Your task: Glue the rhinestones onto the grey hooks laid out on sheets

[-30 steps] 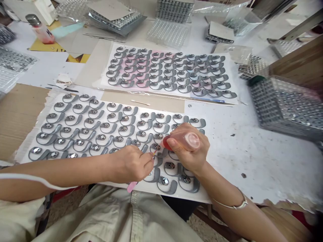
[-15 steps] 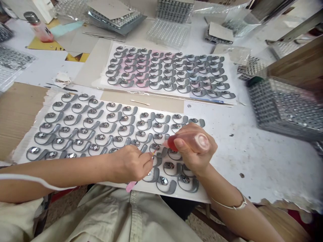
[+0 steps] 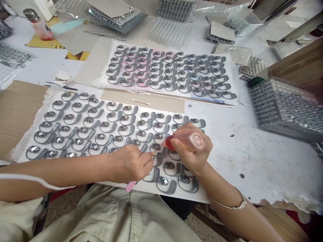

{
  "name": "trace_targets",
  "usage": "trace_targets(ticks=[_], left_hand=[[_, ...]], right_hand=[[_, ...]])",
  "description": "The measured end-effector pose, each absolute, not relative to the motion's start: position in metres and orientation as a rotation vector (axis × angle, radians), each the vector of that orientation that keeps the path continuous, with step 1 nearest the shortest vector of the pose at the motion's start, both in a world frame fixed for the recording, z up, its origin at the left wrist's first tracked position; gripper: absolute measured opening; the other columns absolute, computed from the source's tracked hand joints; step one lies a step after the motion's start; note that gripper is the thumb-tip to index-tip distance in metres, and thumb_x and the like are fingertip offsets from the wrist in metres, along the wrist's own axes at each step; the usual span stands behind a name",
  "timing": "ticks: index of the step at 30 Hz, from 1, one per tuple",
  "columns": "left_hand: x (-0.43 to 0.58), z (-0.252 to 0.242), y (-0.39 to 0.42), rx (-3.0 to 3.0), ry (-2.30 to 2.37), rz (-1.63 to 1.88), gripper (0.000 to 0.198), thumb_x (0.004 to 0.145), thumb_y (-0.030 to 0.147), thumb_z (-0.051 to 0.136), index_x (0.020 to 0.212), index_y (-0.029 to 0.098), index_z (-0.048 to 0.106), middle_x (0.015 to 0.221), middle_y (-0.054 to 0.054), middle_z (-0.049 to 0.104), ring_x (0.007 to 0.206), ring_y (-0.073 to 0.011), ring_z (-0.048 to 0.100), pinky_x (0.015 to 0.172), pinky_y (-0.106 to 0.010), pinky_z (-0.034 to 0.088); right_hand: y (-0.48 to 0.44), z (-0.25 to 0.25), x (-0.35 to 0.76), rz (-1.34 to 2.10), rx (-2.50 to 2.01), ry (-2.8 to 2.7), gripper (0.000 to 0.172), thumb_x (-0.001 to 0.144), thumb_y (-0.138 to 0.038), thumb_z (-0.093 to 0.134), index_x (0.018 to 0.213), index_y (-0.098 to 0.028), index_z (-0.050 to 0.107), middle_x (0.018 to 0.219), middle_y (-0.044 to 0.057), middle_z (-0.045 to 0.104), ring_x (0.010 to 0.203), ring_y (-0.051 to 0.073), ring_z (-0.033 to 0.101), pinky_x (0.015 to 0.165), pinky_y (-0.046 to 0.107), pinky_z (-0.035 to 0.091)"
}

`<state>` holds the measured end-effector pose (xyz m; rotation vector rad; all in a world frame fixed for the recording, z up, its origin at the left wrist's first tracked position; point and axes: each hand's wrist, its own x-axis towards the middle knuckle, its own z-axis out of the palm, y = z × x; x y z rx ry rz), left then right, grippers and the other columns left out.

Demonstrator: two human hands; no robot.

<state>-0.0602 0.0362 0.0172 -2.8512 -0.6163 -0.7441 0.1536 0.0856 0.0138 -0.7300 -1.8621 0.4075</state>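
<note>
My right hand [image 3: 193, 149] is closed round a small clear bottle of red liquid [image 3: 185, 140], held sideways with its nozzle pointing left over the near sheet. My left hand [image 3: 133, 163] pinches a thin pink stick [image 3: 131, 186], its tip touching a grey curved piece near the bottle's nozzle. Both hands rest on a white sheet [image 3: 50, 101] covered with rows of grey hook-shaped pieces with shiny round studs [image 3: 101, 127]. My forearms hide some pieces in the nearest rows.
A second sheet of the same grey pieces [image 3: 166, 72] lies farther back. Clear blister trays of studs [image 3: 285, 106] stand at the right and along the back. Another red-liquid bottle [image 3: 37, 25] stands at the far left, and a cotton swab [image 3: 140, 102] lies between the sheets.
The right hand with the bottle has shifted slightly left and tilted. The left hand stays in place with the stick.
</note>
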Motion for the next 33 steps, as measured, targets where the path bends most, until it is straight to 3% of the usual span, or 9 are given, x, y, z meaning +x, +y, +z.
trace_targets(ticks=[6, 33], left_hand=[[-0.0601, 0.0164, 0.0359, -2.860, -0.610, -0.719, 0.010, 0.079, 0.004, 0.059, 0.073, 0.011, 0.061, 0.074, -0.008, 0.069, 0.043, -0.0113, 0.047, 0.038, -0.025, 0.043], [-0.0634, 0.0167, 0.0385, -2.930, -0.647, -0.653, 0.007, 0.083, 0.008, 0.059, 0.079, 0.010, 0.064, 0.079, -0.009, 0.071, 0.045, -0.0116, 0.051, 0.039, -0.024, 0.045]], right_hand=[[0.0855, 0.0143, 0.1510, 0.395, -0.746, -1.864, 0.010, 0.081, -0.017, 0.068, 0.079, -0.022, 0.060, 0.069, 0.001, 0.063, 0.058, 0.015, 0.055, 0.051, 0.032, 0.048], [0.0800, 0.0227, 0.1521, 0.404, -0.691, -1.894, 0.012, 0.080, -0.012, 0.067, 0.072, -0.019, 0.061, 0.059, -0.001, 0.062, 0.052, 0.013, 0.056, 0.051, 0.030, 0.046]])
